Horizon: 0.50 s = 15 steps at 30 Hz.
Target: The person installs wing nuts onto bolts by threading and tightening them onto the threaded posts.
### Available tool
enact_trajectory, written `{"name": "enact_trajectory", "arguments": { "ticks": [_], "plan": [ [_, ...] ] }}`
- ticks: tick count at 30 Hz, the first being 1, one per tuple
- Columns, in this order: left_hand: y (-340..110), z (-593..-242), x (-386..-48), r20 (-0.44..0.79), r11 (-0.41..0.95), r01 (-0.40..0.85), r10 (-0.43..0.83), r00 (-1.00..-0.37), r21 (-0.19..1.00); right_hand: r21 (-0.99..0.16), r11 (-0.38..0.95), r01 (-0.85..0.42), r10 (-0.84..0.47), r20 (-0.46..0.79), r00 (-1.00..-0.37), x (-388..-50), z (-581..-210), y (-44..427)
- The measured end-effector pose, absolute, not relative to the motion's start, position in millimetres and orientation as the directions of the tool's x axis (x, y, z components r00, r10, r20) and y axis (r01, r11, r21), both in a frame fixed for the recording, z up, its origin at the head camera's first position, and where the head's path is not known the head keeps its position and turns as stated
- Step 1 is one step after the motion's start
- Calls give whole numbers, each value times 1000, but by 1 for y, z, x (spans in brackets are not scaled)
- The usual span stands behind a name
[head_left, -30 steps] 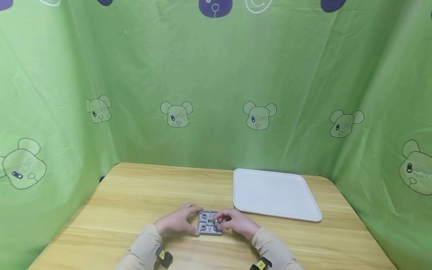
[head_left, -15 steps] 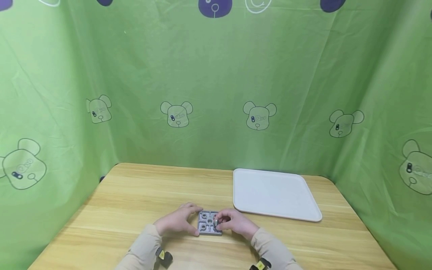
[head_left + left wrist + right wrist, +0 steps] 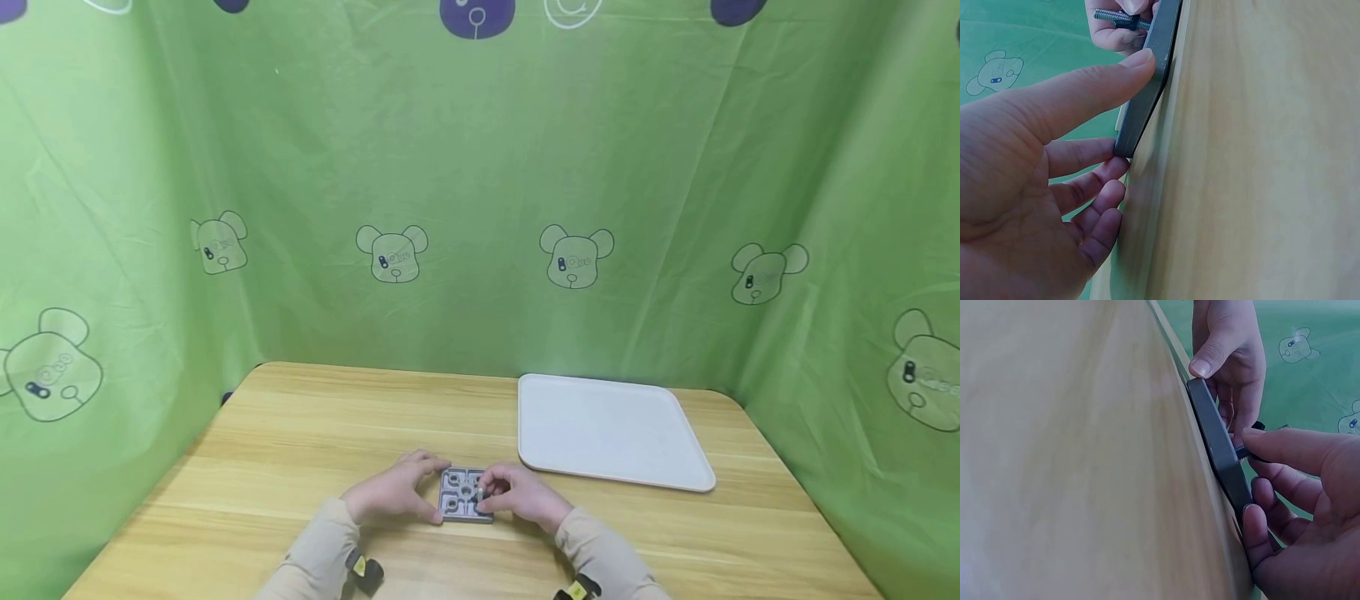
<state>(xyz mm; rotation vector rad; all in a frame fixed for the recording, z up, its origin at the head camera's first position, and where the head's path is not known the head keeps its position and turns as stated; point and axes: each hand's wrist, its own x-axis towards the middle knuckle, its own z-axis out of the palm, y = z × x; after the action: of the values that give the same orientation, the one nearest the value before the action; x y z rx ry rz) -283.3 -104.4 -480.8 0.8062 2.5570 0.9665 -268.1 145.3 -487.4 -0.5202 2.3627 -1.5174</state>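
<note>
A square grey plate (image 3: 454, 505) with round holes and recessed channels lies on the wooden table. My left hand (image 3: 393, 492) grips its left side, thumb on the near edge and fingers at the far corner. From the plate's right part sticks out a threaded bolt (image 3: 1109, 15) with a dark, nut-like middle. My right hand (image 3: 527, 498) pinches this bolt between thumb and fingers; in the right wrist view some thread (image 3: 1242, 452) shows between the fingertips and the plate (image 3: 1211, 428). My right hand's lower fingers are at the plate's edge. How deep the bolt sits is hidden.
A white tray (image 3: 615, 429) lies farther back on the right of the wooden table (image 3: 360, 408). Green curtains (image 3: 480, 167) with bear-head prints hang behind the table and on both sides. Each sleeve has a dark strap with a yellow mark.
My right thumb and fingers have shifted slightly around the bolt. The left hand, the plate and the tray stay where they were.
</note>
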Motion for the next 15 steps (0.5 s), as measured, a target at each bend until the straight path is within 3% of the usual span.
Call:
{"name": "enact_trajectory", "arguments": {
  "ticks": [9,15],
  "plan": [
    [-104,-481,-283,-69,618,400,593,-802,677,-905,400,-148,-431,-43,-901,-268,-488,143],
    [-104,-479,-282,-65,618,404,595,-801,674,-931,346,-114,-487,-75,-870,-271,-489,150]
  ]
}}
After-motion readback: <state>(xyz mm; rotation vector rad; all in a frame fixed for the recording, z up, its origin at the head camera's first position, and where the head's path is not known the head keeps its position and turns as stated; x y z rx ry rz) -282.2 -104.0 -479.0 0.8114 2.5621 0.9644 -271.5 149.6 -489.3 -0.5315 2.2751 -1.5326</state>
